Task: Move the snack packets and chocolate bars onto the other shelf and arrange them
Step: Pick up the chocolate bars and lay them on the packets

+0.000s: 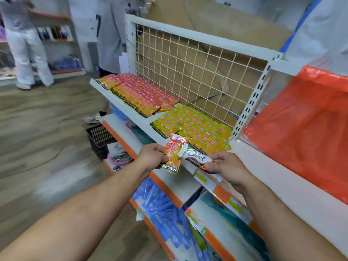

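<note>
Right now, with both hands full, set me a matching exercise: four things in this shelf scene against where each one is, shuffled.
Things
1. Dove bar
2. orange snack packet
3. yellow packets
4. black basket

Places
A. lying on the upper shelf, in front of the wire grid
B. held in the left hand
C. low down, left of the shelving
D. held in the right hand

Pairs: 1-D, 2-B, 3-A, 4-C

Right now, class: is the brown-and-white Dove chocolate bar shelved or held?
Held: the right hand pinches the bar by one end, off the shelf.
</note>
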The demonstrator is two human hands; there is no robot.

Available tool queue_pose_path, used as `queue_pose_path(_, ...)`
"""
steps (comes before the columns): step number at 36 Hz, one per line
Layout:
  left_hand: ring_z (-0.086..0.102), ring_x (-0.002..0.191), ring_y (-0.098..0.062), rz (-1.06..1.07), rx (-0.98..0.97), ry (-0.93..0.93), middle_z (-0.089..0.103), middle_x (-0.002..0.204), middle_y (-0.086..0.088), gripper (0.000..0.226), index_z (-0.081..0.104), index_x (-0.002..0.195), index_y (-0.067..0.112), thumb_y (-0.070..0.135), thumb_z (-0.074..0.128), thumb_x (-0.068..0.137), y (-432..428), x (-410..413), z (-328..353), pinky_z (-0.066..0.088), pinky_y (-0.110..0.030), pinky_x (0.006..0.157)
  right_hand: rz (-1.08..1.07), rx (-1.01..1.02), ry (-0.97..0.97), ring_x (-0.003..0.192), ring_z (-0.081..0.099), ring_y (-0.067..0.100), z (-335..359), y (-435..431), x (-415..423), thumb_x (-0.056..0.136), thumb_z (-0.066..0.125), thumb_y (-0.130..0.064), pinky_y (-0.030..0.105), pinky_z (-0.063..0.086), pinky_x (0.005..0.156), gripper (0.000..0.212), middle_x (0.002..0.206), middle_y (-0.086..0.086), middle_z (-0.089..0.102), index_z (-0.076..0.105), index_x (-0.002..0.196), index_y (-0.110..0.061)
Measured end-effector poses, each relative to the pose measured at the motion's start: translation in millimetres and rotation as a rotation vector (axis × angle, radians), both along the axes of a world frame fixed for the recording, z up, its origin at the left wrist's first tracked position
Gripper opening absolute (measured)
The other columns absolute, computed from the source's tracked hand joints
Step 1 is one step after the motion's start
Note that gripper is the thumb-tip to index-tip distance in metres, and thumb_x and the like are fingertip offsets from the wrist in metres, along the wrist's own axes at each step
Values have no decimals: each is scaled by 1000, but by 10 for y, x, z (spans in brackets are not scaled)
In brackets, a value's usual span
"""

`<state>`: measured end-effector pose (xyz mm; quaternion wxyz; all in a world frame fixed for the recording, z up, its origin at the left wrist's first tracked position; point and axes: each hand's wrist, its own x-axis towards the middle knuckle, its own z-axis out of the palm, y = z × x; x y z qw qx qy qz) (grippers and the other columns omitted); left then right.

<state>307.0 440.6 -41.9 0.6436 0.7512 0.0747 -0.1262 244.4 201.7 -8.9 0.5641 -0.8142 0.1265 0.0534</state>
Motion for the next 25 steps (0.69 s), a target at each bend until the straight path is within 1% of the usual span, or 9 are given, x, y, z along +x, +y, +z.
queue_pose_path(3,57,50,-10,33,4,4,63,64,-2,25,64,79,11,-13,67,80,173,227,-5,43,-19,45,47,0,-5,74,66,18,-27,139,343,80,79,0,29,51,69,22,87,6,73,65,96,-7)
queue_pose_path(6,62,64,-20,103,15,7,67,76,-9,23,66,81,12,-10,71,76,359,562,-45,53,-30,60,88,2,-18,70,66,13,-50,279,767,80,80,-2,20,49,61,22,86,5,72,65,93,-11)
queue_pose_path(7,62,66,-22,125,21,4,68,79,-10,22,67,82,12,-9,72,75,412,672,-43,53,-32,61,107,6,-19,69,66,12,-53,320,913,79,80,-2,18,49,60,21,84,4,73,65,91,-11)
queue_pose_path(12,63,66,-22,197,36,20,68,82,-13,21,65,84,10,-8,73,76,646,1203,8,50,-29,59,200,25,-1,80,71,21,-14,515,1598,78,81,-3,37,54,79,21,93,10,77,67,93,-8)
queue_pose_path(13,63,66,-22,211,42,24,68,82,-13,20,66,84,10,-7,74,76,696,1288,30,52,-31,59,213,23,1,78,71,19,-1,551,1721,78,81,-3,35,54,78,20,91,9,77,67,91,-8)
queue_pose_path(16,65,71,-25,245,61,11,70,86,-13,22,68,87,11,1,78,70,846,1575,51,56,-44,67,260,30,-1,69,68,8,63,668,2052,81,78,-1,23,52,68,17,82,3,74,66,87,-11)
queue_pose_path(19,64,71,-26,292,62,15,69,83,-14,21,67,87,11,-2,76,73,973,1784,54,56,-42,68,290,35,4,72,70,15,73,783,2342,82,78,-2,30,54,74,18,92,8,76,65,88,-13)
queue_pose_path(23,63,67,-26,334,32,20,67,77,-13,20,65,84,10,-7,73,76,1149,2041,21,51,-36,64,314,9,19,76,71,22,36,968,2685,81,79,-2,47,56,84,18,90,9,77,66,88,-12)
queue_pose_path(25,63,67,-25,341,22,21,67,80,-14,21,64,85,10,-7,73,77,1263,2192,-8,49,-31,60,320,-2,22,84,73,28,18,1070,2860,79,82,-5,51,55,89,19,93,10,77,68,90,-12)
